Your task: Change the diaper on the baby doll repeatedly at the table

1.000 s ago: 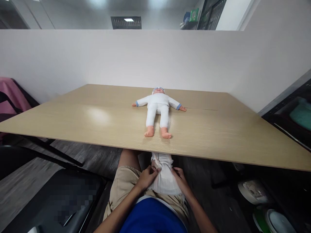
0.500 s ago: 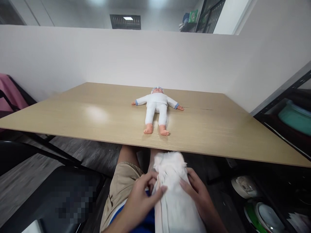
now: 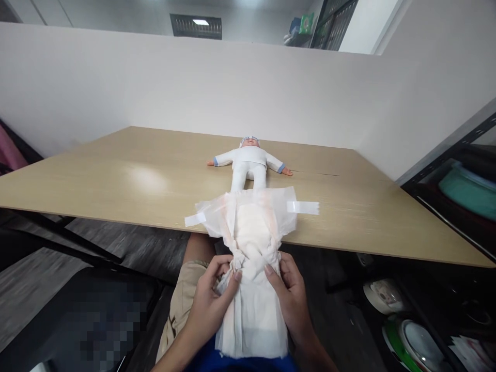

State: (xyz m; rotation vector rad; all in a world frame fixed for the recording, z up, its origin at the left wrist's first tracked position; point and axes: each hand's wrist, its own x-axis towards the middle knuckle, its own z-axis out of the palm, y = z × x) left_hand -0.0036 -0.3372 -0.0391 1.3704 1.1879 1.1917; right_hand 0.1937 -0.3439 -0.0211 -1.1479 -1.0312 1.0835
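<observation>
A white disposable diaper (image 3: 253, 222) is spread lengthwise between my hands, with its tape tabs sticking out left and right at the far end. That far end lies over the table's front edge; the near end hangs above my lap. My left hand (image 3: 217, 289) pinches the diaper's left side at its gathered middle. On the opposite side my right hand (image 3: 289, 289) grips the right edge, thumb on top. Beyond the diaper a baby doll (image 3: 250, 157) in white clothes and a cap lies on its back, arms out. The diaper hides its feet.
The wooden table (image 3: 155, 155) reaches to a white wall. To the left stands a black chair (image 3: 89, 310). At the right, a dark shelf holds a teal container (image 3: 468, 188), with lidded containers (image 3: 420, 341) lower down.
The diaper has unfolded, its far end now spread out with tabs showing. Both hands have shifted slightly left with it, and the diaper now covers the doll's feet from view.
</observation>
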